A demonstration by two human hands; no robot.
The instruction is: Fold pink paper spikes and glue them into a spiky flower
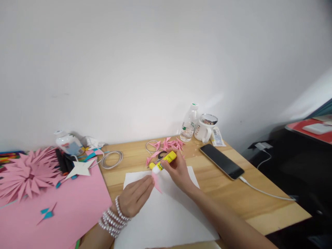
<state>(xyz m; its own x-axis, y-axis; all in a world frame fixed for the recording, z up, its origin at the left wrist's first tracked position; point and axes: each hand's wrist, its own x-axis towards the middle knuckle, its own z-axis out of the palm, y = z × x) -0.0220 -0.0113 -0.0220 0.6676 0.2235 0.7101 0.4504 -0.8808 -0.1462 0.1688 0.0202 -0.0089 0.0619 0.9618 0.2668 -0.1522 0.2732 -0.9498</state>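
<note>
The right hand is closed around a yellow glue stick, fingers curled over the barrel, with its pale tip pointing down and to the left. The tip sits at the top of a pink paper piece, though whether it touches is too fine to tell. The left hand pinches that folded piece between thumb and fingertips, the other fingers tucked in; a pearl bracelet wraps the wrist. Both hands work above a white sheet lying on the wooden counter.

The glue stick carries dark print, too small to read. Behind the hands lies a heap of pink folded pieces. Further back stand a water bottle with a green and white label and a white mug with pale lettering, neither legible. A packet beside the mug shows a barcode. A phone lies on the right, plugged into a cable.
</note>
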